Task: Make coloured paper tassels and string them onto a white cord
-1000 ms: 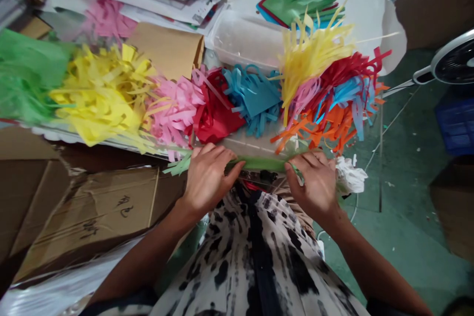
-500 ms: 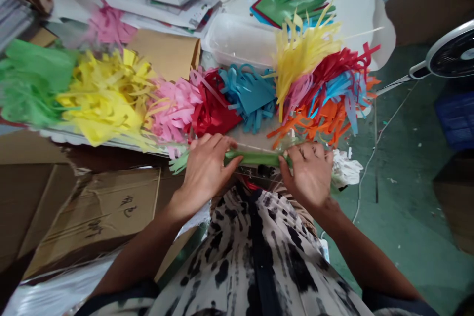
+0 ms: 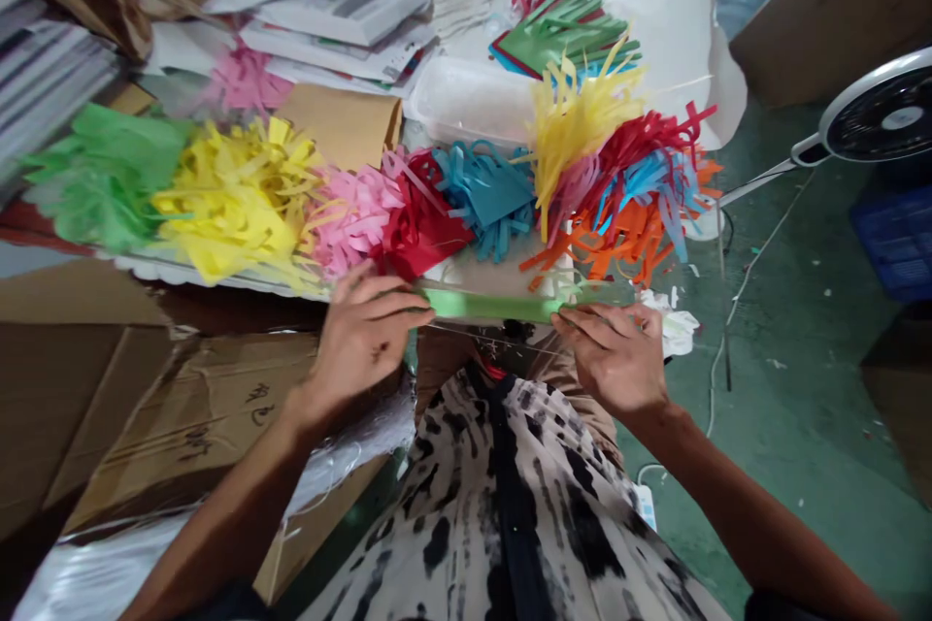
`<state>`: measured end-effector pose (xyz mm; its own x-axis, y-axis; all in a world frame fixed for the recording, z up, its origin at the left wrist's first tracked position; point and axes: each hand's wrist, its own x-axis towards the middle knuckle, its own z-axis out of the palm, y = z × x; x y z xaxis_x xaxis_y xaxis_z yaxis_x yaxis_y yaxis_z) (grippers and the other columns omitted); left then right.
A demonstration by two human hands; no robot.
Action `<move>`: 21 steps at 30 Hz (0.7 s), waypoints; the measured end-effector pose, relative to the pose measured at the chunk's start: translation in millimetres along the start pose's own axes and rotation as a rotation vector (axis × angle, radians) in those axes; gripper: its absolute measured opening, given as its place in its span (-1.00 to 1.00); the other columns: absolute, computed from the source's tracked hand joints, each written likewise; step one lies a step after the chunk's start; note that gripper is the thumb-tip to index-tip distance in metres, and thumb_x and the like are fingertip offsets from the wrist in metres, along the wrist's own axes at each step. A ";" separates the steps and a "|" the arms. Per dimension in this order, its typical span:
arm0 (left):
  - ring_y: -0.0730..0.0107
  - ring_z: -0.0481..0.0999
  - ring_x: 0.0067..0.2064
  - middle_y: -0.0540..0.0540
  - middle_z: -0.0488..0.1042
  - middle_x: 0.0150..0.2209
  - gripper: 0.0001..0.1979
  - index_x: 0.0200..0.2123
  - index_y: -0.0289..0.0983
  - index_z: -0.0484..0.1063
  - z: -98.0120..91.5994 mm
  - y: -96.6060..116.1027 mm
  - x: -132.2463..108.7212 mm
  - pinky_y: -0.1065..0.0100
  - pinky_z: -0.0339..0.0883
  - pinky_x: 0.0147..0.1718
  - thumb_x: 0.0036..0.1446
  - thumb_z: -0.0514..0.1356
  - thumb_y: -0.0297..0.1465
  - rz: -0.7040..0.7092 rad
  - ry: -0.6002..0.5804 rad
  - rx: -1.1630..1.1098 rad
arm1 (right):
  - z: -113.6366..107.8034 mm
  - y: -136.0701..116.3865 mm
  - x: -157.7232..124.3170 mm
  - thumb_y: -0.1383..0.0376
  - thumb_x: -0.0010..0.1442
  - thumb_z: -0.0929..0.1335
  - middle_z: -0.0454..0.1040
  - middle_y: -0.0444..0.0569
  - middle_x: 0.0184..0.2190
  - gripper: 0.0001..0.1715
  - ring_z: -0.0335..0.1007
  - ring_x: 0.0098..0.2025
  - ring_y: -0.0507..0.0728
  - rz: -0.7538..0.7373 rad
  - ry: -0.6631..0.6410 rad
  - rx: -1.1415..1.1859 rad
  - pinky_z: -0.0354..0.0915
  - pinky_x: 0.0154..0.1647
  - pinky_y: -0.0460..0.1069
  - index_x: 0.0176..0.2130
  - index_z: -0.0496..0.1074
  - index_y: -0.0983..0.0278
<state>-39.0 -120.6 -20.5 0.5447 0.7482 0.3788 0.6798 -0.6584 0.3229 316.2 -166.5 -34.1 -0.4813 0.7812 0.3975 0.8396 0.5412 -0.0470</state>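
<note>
A light green folded strip of tissue paper [image 3: 495, 306] stretches level along the table's near edge, just in front of my body. My left hand [image 3: 368, 330] pinches its left end, fingers bent over the paper. At the other end, my right hand [image 3: 618, 349] grips the strip between thumb and fingers. Pale green fringe shows just behind the right fingertips. Close beyond the strip lie fringed tissue bundles: red [image 3: 426, 233], blue [image 3: 495, 194] and orange [image 3: 618, 238].
Farther left are pink [image 3: 356, 213], yellow [image 3: 237, 204] and green [image 3: 109, 175] tissue bundles. Behind them stand a clear plastic tray [image 3: 473, 97] and stacked papers [image 3: 349, 10]. Cardboard boxes [image 3: 196, 417] sit below left; a fan [image 3: 884, 112] is at right.
My left hand has slid left, and more of the green strip shows, now flatter and wider between my hands. The fringe that stuck out past my left hand is out of sight.
</note>
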 end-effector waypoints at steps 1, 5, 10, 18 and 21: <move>0.12 0.58 0.07 0.02 0.70 -0.12 -0.71 -0.22 -0.05 0.64 -5.8 0.2 -1.9 -0.28 0.16 0.36 0.24 0.18 -0.55 -0.068 0.054 0.012 | -2.8 1.4 1.5 0.45 0.38 0.36 0.69 -0.08 0.01 -0.67 0.51 0.08 0.18 0.005 -0.008 0.011 0.06 0.09 0.18 0.08 0.54 0.19; 0.07 0.56 0.10 -0.05 0.69 -0.09 -0.78 -0.20 -0.12 0.65 -3.0 26.6 11.8 -0.13 0.36 0.24 0.21 0.23 -0.51 -0.055 0.119 0.075 | -11.9 -2.0 17.3 0.41 0.35 0.36 0.70 -0.07 -0.09 -0.77 0.48 0.11 0.24 0.046 -0.087 0.027 0.03 0.13 0.22 -0.07 0.57 0.17; 0.15 0.60 0.02 -0.18 0.66 0.01 -0.71 0.03 -0.26 0.60 38.8 56.5 47.9 0.14 0.52 0.00 0.35 0.15 -0.53 0.186 -0.126 0.013 | -17.4 -8.5 35.3 0.35 0.35 0.36 0.66 0.02 -0.18 -0.85 0.42 0.05 0.28 0.065 -0.179 -0.017 0.00 0.08 0.23 -0.15 0.56 0.21; 0.19 0.56 -0.13 -0.19 0.63 -0.14 -0.77 -0.09 -0.30 0.60 55.4 44.3 57.1 0.22 0.47 -0.17 0.41 0.12 -0.51 0.170 -0.152 0.036 | -7.5 -11.6 45.7 0.30 0.45 0.33 0.64 0.01 -0.17 -0.81 0.39 0.00 0.22 0.028 -0.173 0.013 -0.01 0.10 0.19 -0.14 0.57 0.23; 0.22 0.54 -0.11 -0.18 0.63 -0.11 -0.78 -0.08 -0.27 0.60 55.1 43.9 56.6 0.24 0.45 -0.14 0.41 0.13 -0.51 0.130 -0.149 0.001 | 0.2 -9.5 44.3 0.36 0.45 0.33 0.64 -0.01 -0.16 -0.81 0.39 0.00 0.20 0.003 -0.162 0.024 -0.01 0.11 0.18 -0.12 0.57 0.22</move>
<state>48.8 -102.7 -32.6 0.6945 0.6608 0.2847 0.5997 -0.7502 0.2785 286.9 -137.0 -16.3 -0.5148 0.8217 0.2446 0.8358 0.5445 -0.0702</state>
